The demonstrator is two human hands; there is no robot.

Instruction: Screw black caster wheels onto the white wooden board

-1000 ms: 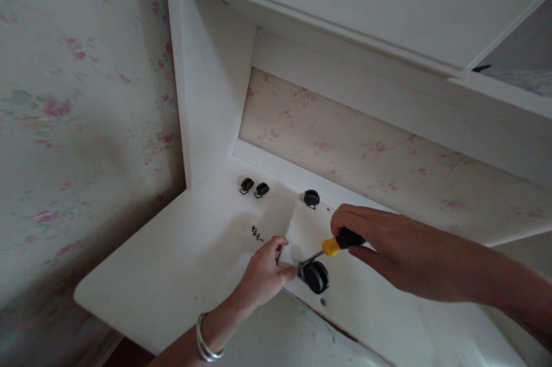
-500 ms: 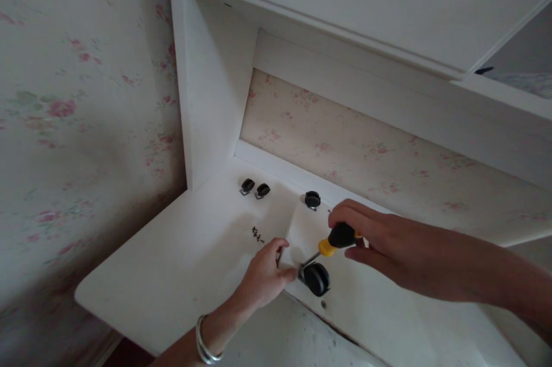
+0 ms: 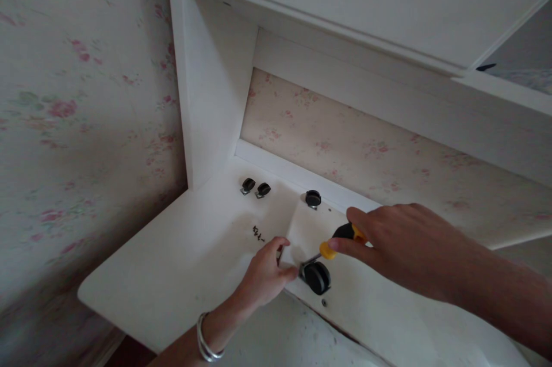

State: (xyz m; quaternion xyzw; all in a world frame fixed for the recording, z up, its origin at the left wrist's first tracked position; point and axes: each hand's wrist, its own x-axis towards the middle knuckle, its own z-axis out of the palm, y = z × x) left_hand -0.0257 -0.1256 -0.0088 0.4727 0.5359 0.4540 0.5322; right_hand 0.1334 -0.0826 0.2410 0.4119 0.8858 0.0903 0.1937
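My right hand [image 3: 379, 240] is closed round the yellow and black handle of a screwdriver [image 3: 344, 233]. Its shaft slants down left to the mounting plate of a black caster wheel [image 3: 318, 278], where the tip meets the plate. The caster stands on a white panel [image 3: 366, 292] near its left end. My left hand [image 3: 266, 272] grips that end, fingers over the edge and thumb beside the caster plate; whether the thumb touches the plate I cannot tell. A second caster [image 3: 313, 199] stands at the panel's far corner.
Two loose casters, a left one [image 3: 247, 185] and a right one [image 3: 263, 189], lie on the white desktop [image 3: 172, 275]. Several small screws [image 3: 257, 233] lie near my left hand. A white shelf unit [image 3: 328, 16] overhangs the back, and a flowered wall [image 3: 86, 125] borders the left.
My right hand has shifted its hold on the screwdriver handle, with the thumb now further down on the yellow collar. My left hand and the casters stay in place.
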